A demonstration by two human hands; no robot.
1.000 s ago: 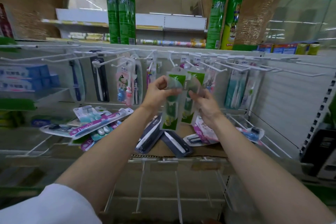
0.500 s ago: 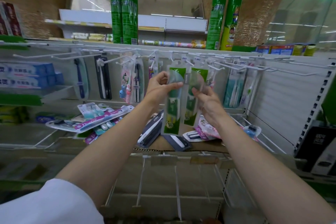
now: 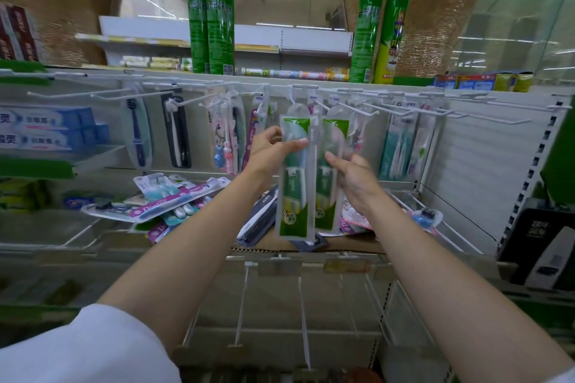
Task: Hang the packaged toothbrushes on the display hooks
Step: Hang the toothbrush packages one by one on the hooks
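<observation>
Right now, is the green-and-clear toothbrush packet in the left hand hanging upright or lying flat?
Upright: the green-and-clear toothbrush packet hangs vertically, pinched by the left hand.

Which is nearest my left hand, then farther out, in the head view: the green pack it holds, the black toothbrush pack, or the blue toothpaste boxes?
From the left hand:
1. Green pack, pinched in it.
2. Black toothbrush pack, hanging to its left.
3. Blue toothpaste boxes, far left shelf.

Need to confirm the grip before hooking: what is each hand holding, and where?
Left hand pinches the near green toothbrush pack at its upper part. Right hand touches the second green pack mid-height; grip unclear.
</observation>
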